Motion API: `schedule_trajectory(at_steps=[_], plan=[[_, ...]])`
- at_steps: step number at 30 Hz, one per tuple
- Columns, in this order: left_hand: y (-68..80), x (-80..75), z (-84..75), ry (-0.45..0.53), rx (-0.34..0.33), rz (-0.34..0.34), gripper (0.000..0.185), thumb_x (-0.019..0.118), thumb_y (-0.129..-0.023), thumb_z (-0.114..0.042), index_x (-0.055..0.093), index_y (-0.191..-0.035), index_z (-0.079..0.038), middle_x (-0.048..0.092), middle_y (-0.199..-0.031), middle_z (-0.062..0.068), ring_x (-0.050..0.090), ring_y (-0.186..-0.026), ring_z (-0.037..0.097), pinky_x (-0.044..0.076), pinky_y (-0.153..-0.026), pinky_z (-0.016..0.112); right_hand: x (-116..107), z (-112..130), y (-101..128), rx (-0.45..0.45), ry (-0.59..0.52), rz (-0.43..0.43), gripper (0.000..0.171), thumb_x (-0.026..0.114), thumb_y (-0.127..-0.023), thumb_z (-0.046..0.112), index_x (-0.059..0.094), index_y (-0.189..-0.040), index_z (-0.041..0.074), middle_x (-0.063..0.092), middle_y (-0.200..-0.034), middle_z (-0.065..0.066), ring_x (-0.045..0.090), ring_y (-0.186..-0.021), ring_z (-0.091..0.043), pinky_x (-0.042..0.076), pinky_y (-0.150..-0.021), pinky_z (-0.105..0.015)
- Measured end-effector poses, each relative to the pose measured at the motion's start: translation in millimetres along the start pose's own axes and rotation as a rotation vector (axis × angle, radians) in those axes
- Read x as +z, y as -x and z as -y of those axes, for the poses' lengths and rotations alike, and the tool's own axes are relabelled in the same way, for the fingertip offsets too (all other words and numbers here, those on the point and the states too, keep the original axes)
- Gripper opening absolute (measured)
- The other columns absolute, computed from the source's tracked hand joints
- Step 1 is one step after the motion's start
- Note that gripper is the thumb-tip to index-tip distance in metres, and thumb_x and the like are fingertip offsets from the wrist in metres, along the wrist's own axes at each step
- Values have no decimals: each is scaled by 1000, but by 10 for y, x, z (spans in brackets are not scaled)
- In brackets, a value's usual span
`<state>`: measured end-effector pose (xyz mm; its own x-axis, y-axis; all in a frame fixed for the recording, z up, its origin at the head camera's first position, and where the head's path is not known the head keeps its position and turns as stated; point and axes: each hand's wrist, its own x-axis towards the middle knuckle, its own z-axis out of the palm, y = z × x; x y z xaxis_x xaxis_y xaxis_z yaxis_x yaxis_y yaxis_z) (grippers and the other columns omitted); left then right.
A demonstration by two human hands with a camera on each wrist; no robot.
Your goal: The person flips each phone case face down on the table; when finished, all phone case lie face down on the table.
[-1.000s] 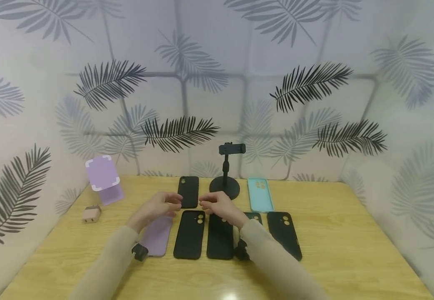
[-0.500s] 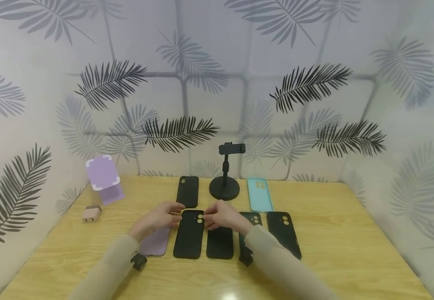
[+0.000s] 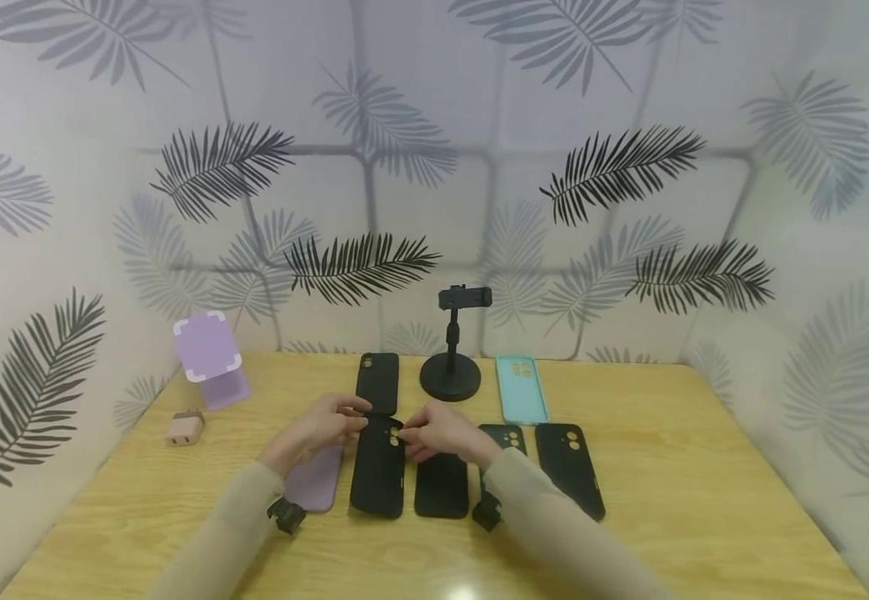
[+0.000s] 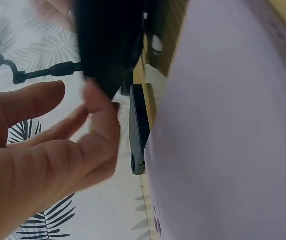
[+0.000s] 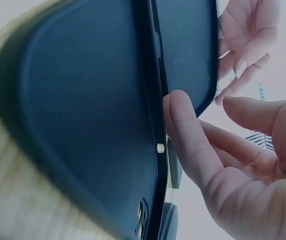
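Item: 1 black phone case [image 3: 378, 467], near-centre of the wooden table [image 3: 666, 500], in a near row between a lilac case [image 3: 314, 477] on its left and another black case [image 3: 441, 485] on its right. We record the left hand [image 3: 319, 427] and right hand [image 3: 437, 432] pinching its far end from either side, fingertips curled on the corners; we judge this two-sided pinch serves to tip that end up while the near end rests on the table. Its long axis runs near to far, camera cutout at the far end; a black phone stand [image 3: 451, 367] stands beyond.
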<state>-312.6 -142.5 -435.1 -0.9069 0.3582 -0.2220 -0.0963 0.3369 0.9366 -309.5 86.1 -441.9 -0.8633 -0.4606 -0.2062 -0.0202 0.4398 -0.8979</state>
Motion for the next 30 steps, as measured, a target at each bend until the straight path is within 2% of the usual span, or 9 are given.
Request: schedule_trajectory(at_steps=[7, 14, 17, 22, 26, 30], plan=[[-26, -4, -41, 14, 15, -15, 40, 55, -98, -3, 50, -137, 0, 44, -136, 27, 60, -92, 25, 56, -80, 41, 86, 53, -17, 28, -32, 30, 33, 59, -99, 21, 70, -112, -7, 71, -109, -22, 72, -93, -30, 61, -77, -39], [-80, 20, -25, 77, 40, 5, 44, 55, -101, -12, 45, -142, -1, 42, -142, 26, 59, -113, 32, 57, -87, 44, 158, -1, -64, 30, -149, 64, 48, 54, -101, 37, 65, -124, -5, 63, -128, -22, 67, -110, -33, 58, -86, -43], [-87, 53, -10, 97, 36, 19, 46, 57, -101, -16, 45, -143, -3, 44, -140, 25, 59, -115, 32, 58, -87, 45, 181, -19, -71, 19, -179, 86, 50, 56, -99, 41, 65, -125, -1, 64, -128, -18, 67, -111, -31, 58, -87, -42], [-96, 91, 1, 89, 45, 37, 47, 58, -100, -20, 46, -143, -4, 46, -138, 25, 60, -114, 32, 58, -86, 46, 198, -30, -70, -8, -195, 106, 47, 59, -99, 39, 63, -128, 2, 63, -130, -15, 67, -109, -29, 58, -89, -42], [-105, 88, 1, 49, 54, 50, 47, 57, -100, -18, 45, -143, -2, 45, -139, 27, 59, -116, 34, 57, -88, 45, 192, -39, -57, -14, -224, 100, 41, 59, -99, 32, 64, -126, 1, 68, -120, -15, 70, -99, -24, 59, -85, -41], [-89, 98, 7, -77, 69, 48, 49, 61, -98, -17, 47, -142, 0, 46, -139, 30, 60, -115, 35, 56, -90, 44, 188, -40, -28, -9, -252, 71, 30, 62, -98, 23, 66, -113, -2, 72, -89, -12, 71, -74, -18, 61, -73, -37]])
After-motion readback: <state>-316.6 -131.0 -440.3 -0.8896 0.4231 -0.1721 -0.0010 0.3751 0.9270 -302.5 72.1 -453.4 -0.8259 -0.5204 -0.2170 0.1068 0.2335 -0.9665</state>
